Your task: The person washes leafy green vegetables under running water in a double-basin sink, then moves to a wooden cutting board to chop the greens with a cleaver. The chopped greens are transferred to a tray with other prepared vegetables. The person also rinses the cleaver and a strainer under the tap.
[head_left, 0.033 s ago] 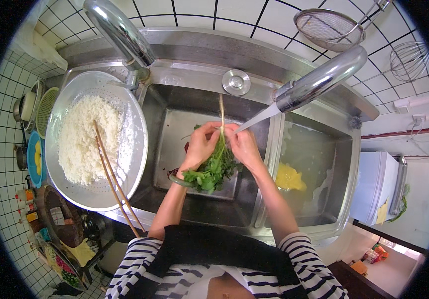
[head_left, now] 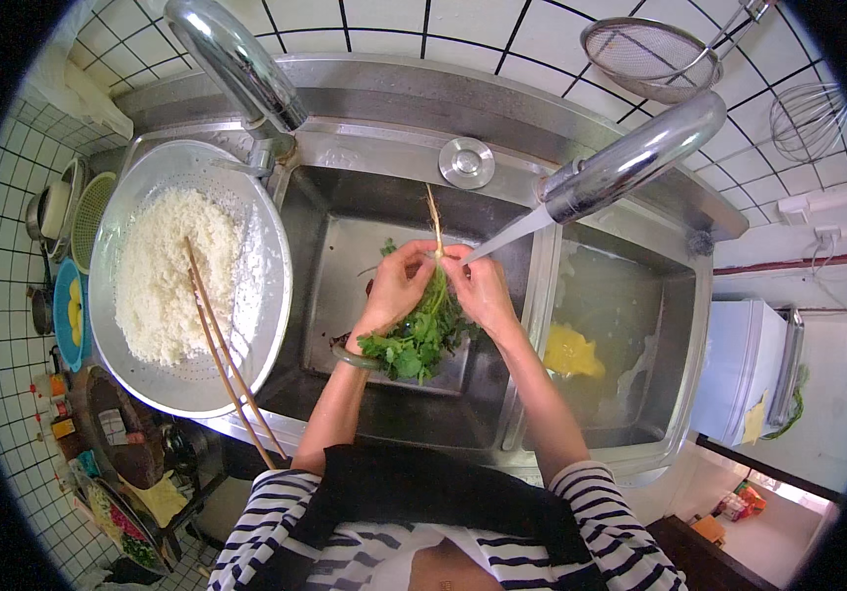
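Note:
A bunch of coriander [head_left: 421,340] hangs over the middle sink basin [head_left: 345,286], its leaves toward me and its pale root pointing away. My left hand [head_left: 396,288] is closed on the stems just below the root. At the same spot my right hand [head_left: 483,293] pinches the coriander from the other side, its fingertips partly hidden. Water runs from the right tap [head_left: 630,158] onto the fingers of my right hand. A few leaf scraps and dark red bits lie in the basin beneath.
At left stands a big metal colander [head_left: 281,286] of white rice [head_left: 172,276], with long wooden chopsticks [head_left: 231,364] stuck in it. A second tap [head_left: 236,64] rises behind it. The right basin [head_left: 640,414] holds cloudy water and something yellow [head_left: 573,352]. A strainer [head_left: 650,54] hangs on the wall.
The root tip has tilted slightly left and the coriander leaves have shifted a little. Both hands stay almost in place.

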